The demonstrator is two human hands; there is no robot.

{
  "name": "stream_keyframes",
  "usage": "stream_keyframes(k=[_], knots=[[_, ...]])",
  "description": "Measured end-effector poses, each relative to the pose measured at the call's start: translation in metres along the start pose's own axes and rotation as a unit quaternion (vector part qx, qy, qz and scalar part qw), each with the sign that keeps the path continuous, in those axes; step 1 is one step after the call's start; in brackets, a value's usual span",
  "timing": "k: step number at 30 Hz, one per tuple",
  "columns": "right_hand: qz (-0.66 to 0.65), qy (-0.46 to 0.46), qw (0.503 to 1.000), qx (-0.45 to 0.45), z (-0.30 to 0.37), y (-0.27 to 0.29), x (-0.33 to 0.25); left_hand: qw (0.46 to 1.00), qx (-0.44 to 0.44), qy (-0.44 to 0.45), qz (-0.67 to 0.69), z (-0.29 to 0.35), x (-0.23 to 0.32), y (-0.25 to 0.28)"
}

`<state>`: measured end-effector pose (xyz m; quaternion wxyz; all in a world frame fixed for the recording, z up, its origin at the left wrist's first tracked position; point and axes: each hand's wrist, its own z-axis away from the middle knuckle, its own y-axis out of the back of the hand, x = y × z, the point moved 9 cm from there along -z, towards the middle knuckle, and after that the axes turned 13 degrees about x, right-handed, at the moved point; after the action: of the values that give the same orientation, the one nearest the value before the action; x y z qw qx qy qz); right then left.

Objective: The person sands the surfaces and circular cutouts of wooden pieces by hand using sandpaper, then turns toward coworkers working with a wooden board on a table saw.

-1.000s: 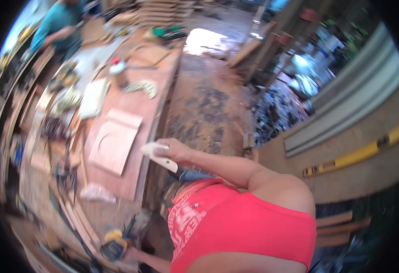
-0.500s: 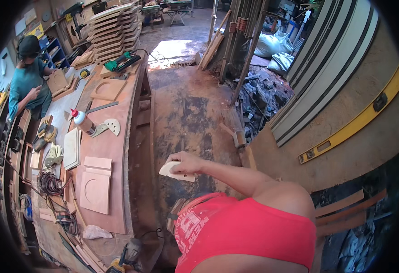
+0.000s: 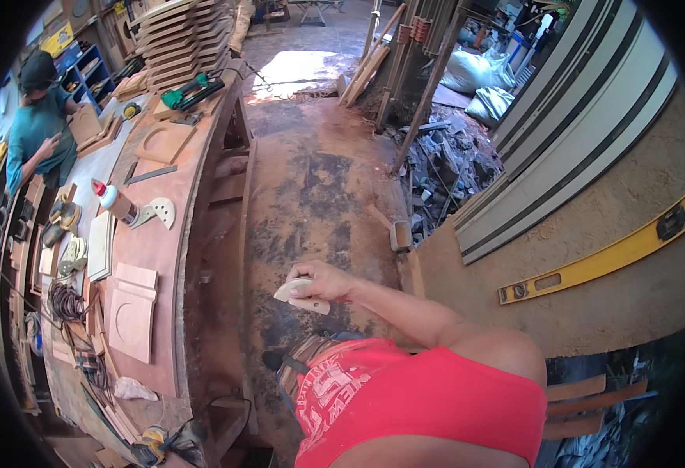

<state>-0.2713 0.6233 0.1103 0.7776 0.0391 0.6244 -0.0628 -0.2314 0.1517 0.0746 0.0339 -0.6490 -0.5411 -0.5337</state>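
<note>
My right hand point(image 3: 325, 279) reaches across my body, shut on a small pale flat wooden piece point(image 3: 299, 295) with a rounded edge. It is held over the dirt floor, just right of the long reddish workbench point(image 3: 172, 257). On the bench nearest the hand lie square wooden panels point(image 3: 132, 320) with a round recess. Farther along are a glue bottle point(image 3: 112, 200) and a pale rounded plate with holes point(image 3: 157, 210). My left hand is out of sight.
Another person in a teal shirt point(image 3: 42, 132) works at the bench's far left. A green power tool point(image 3: 190, 90) and stacked wooden boards point(image 3: 182, 39) sit at the far end. A yellow spirit level point(image 3: 592, 261) leans on the right wall, near rubble point(image 3: 444, 164) and white sacks point(image 3: 475, 78).
The view has swung right and up the workshop. My right hand, still holding the pale piece, has come away from the bench edge and now hangs over the floor.
</note>
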Motion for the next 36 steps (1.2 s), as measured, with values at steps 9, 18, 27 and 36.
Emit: stream_keyframes(k=[9, 18, 27, 36], knots=[[0.076, -0.08, 0.992, 0.059, -0.017, 0.049, 0.023, 1.0, -0.005, 0.016, -0.016, -0.036, -0.002, -0.043], [0.072, -0.084, 0.99, 0.09, -0.105, -0.032, -0.011, 1.0, -0.008, 0.016, -0.013, -0.132, -0.02, -0.099], [0.154, -0.024, 0.986, 0.053, -0.184, -0.088, -0.052, 1.0, 0.014, 0.01, -0.021, -0.199, -0.03, -0.093], [0.178, 0.014, 0.983, 0.036, -0.255, -0.113, -0.045, 0.979, 0.058, 0.151, -0.124, -0.16, -0.011, -0.038]])
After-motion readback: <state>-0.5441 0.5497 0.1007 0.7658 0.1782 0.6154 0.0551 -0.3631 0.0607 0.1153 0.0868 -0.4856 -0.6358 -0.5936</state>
